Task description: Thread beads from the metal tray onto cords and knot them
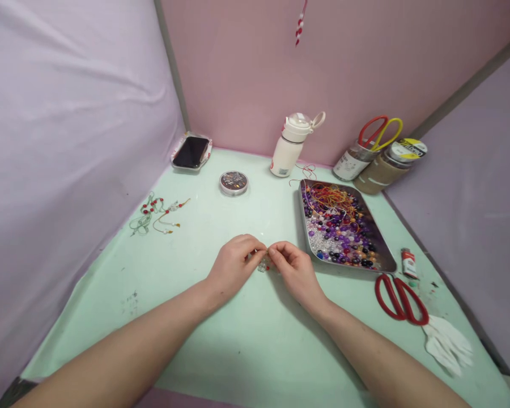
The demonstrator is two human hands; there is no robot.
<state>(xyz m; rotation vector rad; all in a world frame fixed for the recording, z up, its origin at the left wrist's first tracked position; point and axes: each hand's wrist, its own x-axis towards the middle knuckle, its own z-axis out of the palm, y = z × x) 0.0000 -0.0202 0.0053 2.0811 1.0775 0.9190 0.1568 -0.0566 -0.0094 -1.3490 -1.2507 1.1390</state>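
My left hand (237, 260) and my right hand (292, 266) meet over the middle of the table, fingertips pinched almost against each other. Between them they grip a thin cord, mostly hidden by the fingers. Small clear and red beads (262, 265) hang just below the fingertips, close to the tabletop. To the right of my right hand stands a metal tray (346, 265) filled with purple, black, clear and orange beads. A tangle of orange and red thread (329, 198) lies on the beads at its far end.
Strung beads on green cord (153, 209) lie at left. Behind are a phone (191, 153), a round container (233, 183), a white bottle (287, 150) and a can (352, 163) holding scissors. Red-handled scissors (402, 300), a lighter (409, 264) and a white glove (448, 343) lie right.
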